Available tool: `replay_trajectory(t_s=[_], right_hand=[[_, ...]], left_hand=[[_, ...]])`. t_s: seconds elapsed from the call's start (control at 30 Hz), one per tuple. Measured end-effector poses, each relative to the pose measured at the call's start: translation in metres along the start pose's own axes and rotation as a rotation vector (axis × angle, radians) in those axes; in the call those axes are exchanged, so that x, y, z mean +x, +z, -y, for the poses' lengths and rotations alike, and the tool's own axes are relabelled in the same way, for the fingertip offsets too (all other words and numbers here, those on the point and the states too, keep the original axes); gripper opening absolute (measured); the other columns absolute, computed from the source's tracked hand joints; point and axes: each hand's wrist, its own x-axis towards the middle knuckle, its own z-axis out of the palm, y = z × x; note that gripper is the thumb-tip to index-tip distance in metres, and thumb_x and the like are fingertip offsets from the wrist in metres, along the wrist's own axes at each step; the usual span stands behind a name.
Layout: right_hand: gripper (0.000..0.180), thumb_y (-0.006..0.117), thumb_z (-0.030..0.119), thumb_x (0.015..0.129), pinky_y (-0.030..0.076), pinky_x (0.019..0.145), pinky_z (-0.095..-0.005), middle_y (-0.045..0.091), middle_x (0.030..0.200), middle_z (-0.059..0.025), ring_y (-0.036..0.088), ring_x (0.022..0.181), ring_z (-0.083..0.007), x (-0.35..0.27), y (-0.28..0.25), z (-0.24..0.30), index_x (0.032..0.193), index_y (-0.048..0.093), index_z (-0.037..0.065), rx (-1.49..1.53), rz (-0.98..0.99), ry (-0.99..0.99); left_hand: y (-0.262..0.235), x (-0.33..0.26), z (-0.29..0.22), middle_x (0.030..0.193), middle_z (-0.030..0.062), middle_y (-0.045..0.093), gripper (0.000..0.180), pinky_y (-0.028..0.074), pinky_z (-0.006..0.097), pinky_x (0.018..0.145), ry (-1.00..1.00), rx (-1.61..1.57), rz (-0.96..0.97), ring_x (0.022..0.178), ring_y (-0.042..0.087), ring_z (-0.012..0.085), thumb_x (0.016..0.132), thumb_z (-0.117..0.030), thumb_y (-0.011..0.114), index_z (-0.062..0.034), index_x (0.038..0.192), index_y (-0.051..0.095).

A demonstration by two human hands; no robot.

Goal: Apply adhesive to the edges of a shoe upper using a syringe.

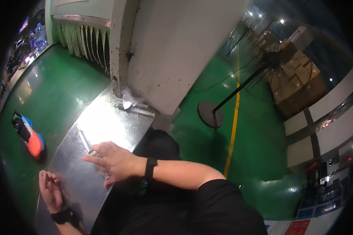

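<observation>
My right hand (pixel 111 161) reaches over a metal worktop (pixel 72 164), its fingers around the near end of a slim silver tool (pixel 84 141). The tool's thin tip points away from me, toward the far left of the worktop. Part of its near end is hidden under my fingers and palm. By the worktop's left edge, my left hand (pixel 51 191) is turned palm up with its fingers loosely bent and nothing visible in them. At the far end of the worktop lie pale tubes (pixel 145 112) beside a crumpled white tissue (pixel 130 98).
An orange, blue and black shoe (pixel 33 139) is left of the worktop. A chipped pale pillar (pixel 157 51) rises beyond it. To the right, a pedestal fan (pixel 211 113) stands on the green floor, with cardboard boxes (pixel 298 78) behind it. Hanging strips (pixel 84 41) are at the upper left.
</observation>
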Motion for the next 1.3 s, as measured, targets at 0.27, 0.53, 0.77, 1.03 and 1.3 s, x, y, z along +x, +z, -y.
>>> replay_trajectory(t_s=[0.27,0.53,0.77,1.03,1.3], right_hand=[[0.111,0.084,0.048,0.050,0.033,0.097,-0.0425,0.039,0.124,-0.0164,0.040,0.113,-0.0329,-0.001,0.000,0.000,0.141,0.031,0.016,-0.029,0.017,0.005],[0.109,0.083,0.049,0.050,0.034,0.096,-0.0434,0.040,0.124,-0.0159,0.041,0.113,-0.0329,0.001,0.001,0.002,0.141,0.032,0.016,-0.025,0.015,0.005],[0.108,0.083,0.050,0.051,0.033,0.097,-0.0450,0.037,0.125,-0.0146,0.040,0.114,-0.0336,-0.001,-0.002,0.001,0.141,0.031,0.019,-0.041,0.038,0.047],[0.108,0.082,0.051,0.052,0.033,0.097,-0.0444,0.037,0.125,-0.0140,0.040,0.113,-0.0336,0.000,-0.001,0.003,0.141,0.031,0.018,-0.063,0.024,0.042],[0.107,0.079,0.054,0.055,0.036,0.092,-0.0437,0.043,0.121,-0.0152,0.045,0.108,-0.0338,-0.001,0.002,0.002,0.142,0.028,0.016,-0.035,-0.069,0.017]], left_hand=[[0.000,-0.003,-0.001,0.083,0.0022,0.053,0.025,0.046,0.023,0.069,-0.034,-0.010,0.008,0.077,0.052,0.0114,0.098,-0.018,0.046,-0.0014,0.116,0.051],[0.005,-0.007,-0.005,0.084,0.0022,0.053,0.032,0.047,0.023,0.071,-0.035,0.026,-0.016,0.079,0.054,0.0112,0.099,-0.019,0.045,0.0018,0.124,0.046],[0.005,-0.003,-0.001,0.085,0.0017,0.057,0.023,0.047,0.023,0.069,-0.020,0.033,0.012,0.078,0.055,0.0123,0.097,-0.019,0.049,-0.0017,0.110,0.056],[0.011,-0.007,-0.003,0.085,0.0021,0.053,0.020,0.045,0.023,0.067,-0.024,0.039,-0.047,0.076,0.053,0.0117,0.096,-0.019,0.049,-0.0021,0.107,0.055],[0.008,-0.005,-0.002,0.085,0.0026,0.055,0.023,0.047,0.024,0.070,-0.028,0.038,-0.013,0.077,0.054,0.0125,0.098,-0.019,0.047,-0.0013,0.109,0.054]])
